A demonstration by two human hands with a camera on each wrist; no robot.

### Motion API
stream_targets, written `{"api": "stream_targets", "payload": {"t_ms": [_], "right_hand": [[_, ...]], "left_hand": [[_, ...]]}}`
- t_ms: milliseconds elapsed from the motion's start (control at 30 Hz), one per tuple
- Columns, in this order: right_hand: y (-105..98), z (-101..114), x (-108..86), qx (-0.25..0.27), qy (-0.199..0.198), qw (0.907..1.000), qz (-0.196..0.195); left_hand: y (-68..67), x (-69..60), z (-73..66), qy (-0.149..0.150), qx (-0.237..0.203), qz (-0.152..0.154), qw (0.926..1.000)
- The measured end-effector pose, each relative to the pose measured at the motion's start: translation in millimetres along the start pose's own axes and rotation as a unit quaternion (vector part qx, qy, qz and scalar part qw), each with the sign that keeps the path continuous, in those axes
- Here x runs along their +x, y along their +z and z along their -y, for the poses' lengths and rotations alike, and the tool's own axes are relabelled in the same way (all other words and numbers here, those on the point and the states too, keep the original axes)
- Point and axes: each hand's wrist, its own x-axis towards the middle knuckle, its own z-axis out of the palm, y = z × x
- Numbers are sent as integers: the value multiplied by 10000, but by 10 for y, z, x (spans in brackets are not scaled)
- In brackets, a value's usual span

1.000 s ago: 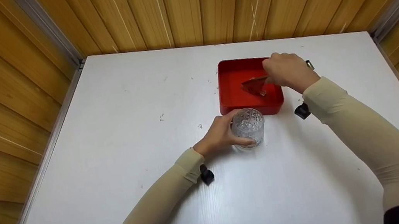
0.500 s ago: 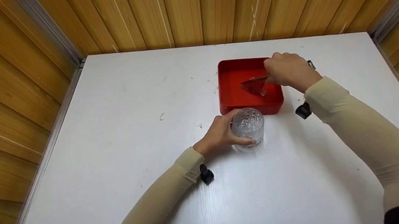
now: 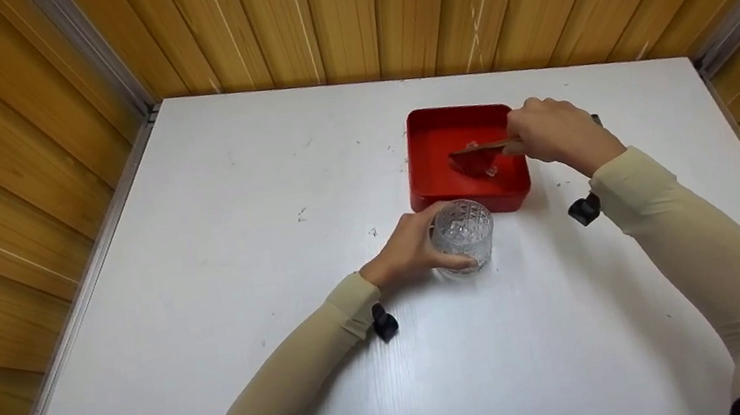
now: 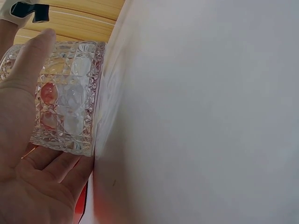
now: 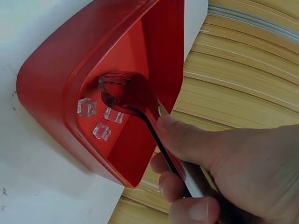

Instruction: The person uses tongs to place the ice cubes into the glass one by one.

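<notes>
The right hand (image 5: 243, 163) is gripping the tongs (image 5: 141, 91), its fingers curled around the handles, over clear cubes (image 5: 86, 107) lying in the red tray (image 5: 53, 84); whether the tips are pinching a cube is unclear. The left hand (image 3: 407, 249) is holding the glass (image 3: 467, 230) on the worktop (image 3: 234, 219) just beside the tray, fingers and thumb spread partway around its textured wall. The cubes are probably behaving as light, hard and slippery, favouring opposite flat faces; the glass, rigid and breakable, is likely favouring its wall.
</notes>
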Motion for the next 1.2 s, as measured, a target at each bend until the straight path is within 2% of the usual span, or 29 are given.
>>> {"api": "stream_targets", "payload": {"t_ms": [233, 467, 800, 1200], "right_hand": [[-11, -68, -110, 14, -111, 9999, -88], [-59, -75, -222, -53, -211, 9991, -368], [-84, -38, -395, -108, -227, 9979, -595], [-70, -26, -508, 46, -204, 9963, -832]], "left_hand": [[13, -15, 2, 40, -230, -2, 9997], [15, -10, 18, 306, 67, -103, 9995], [19, -11, 31, 197, -65, -75, 9998], [6, -12, 81, 106, -113, -60, 9999]]}}
